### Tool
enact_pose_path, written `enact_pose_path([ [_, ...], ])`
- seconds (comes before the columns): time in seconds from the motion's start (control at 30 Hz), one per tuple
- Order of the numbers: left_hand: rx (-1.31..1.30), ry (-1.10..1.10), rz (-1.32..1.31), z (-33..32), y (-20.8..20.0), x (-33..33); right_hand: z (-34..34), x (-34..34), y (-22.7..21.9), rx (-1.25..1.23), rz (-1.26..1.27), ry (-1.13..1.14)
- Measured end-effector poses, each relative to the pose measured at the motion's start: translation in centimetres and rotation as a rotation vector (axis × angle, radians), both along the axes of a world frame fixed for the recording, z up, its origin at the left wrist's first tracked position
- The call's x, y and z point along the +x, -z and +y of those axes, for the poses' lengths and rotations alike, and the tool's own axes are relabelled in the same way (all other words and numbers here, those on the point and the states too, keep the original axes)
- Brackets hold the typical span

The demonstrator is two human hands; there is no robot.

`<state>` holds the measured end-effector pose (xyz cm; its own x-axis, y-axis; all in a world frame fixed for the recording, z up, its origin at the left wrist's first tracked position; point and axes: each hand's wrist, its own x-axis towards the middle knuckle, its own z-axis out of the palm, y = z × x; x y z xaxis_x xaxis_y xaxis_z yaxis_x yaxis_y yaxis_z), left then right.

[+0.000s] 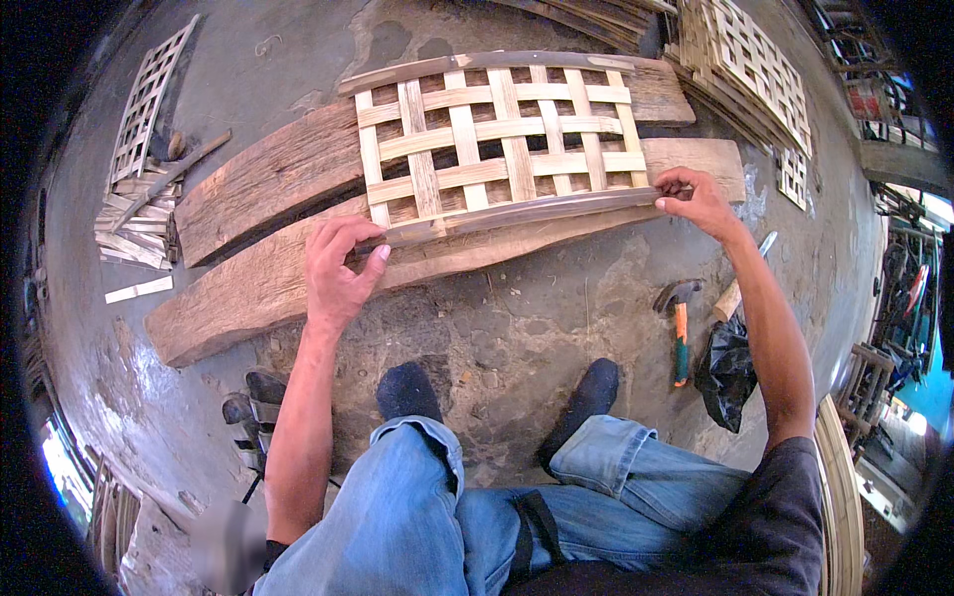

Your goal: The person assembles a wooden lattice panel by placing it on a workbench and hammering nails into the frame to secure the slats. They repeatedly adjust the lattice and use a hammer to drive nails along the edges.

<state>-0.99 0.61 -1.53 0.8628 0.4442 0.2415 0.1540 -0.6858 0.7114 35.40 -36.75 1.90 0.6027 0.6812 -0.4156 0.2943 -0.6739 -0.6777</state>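
The left hand (343,266) is closed narrowly, thumb and fingers around the left end of the near bamboo rail (522,213). The right hand (699,206) pinches the right end of this same rail, so it stretches between both hands. Just beyond them, the woven bamboo panel (519,171) rests on two rough planks (263,273), its far edge bearing another bamboo rail (487,62). As I judge, the weaving is done, and both long edges have their rails; the short sides show none. Whether the near one is already fixed, I cannot tell. The claw hammer (681,333) lies on the floor, near the right forearm.
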Motion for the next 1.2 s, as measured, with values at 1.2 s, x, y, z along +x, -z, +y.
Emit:
enact_pose_path([
  [1.2, -0.032, -0.021, 0.028, 0.4, 1.8, 0.0, 0.4, 0.1, -0.2, 0.036, -0.061, -0.059],
])
